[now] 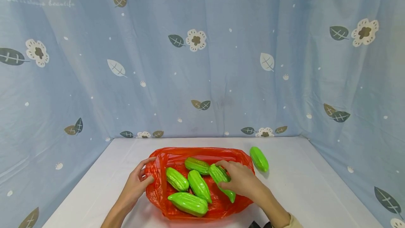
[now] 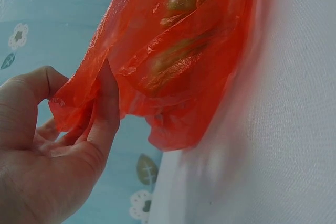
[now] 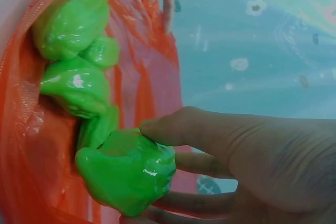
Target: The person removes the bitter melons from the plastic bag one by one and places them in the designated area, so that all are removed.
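Veg point(image 3: 126, 174) in R hand point(image 1: 240, 180), bag point(image 1: 158, 198) in L hand point(image 1: 134, 184).

Bright head view, glare on gourds point(image 3: 123, 174), R-wrist curtain point(image 3: 252, 64) prob. out-of-focus

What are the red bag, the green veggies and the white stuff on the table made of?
Red bag: probably thin, shiny plastic film; it crinkles, and shapes show through.
Green veggies: glossy, with bright highlights; maybe moulded plastic or coated foam, but real waxy skin isn't ruled out.
White table cover: perhaps matt woven cloth, since a fine texture shows in the left wrist view.
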A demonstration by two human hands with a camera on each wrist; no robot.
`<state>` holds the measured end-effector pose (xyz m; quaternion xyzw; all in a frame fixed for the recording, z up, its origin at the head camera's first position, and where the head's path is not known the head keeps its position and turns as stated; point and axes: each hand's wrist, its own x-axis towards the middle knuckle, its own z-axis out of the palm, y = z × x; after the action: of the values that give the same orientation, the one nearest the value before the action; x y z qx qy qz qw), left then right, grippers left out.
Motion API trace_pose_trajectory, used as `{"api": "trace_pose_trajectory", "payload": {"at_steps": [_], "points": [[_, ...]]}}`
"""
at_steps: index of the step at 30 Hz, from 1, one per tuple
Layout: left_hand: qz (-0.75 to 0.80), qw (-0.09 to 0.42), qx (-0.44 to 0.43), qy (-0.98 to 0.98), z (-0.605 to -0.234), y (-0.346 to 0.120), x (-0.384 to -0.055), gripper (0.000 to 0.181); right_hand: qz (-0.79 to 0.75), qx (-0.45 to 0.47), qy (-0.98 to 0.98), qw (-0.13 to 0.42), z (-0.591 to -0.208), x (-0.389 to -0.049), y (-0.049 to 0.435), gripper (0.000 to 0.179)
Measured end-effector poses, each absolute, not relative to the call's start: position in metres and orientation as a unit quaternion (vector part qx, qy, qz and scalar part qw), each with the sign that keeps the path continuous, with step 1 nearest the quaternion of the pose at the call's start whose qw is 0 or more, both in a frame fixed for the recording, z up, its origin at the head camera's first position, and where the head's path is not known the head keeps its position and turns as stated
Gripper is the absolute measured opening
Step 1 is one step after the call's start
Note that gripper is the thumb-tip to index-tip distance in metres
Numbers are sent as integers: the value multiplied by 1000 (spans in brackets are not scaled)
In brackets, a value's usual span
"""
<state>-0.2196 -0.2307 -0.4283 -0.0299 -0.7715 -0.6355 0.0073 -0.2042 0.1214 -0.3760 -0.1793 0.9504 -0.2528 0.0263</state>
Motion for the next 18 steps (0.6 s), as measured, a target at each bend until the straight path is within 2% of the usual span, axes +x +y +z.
{"api": "trace_pose_trajectory", "payload": {"at_steps": [18], "points": [[-634,8,-28,-773,-429,-230,-220,60,-271,-146,951,-18,-356,-201,142,60]]}}
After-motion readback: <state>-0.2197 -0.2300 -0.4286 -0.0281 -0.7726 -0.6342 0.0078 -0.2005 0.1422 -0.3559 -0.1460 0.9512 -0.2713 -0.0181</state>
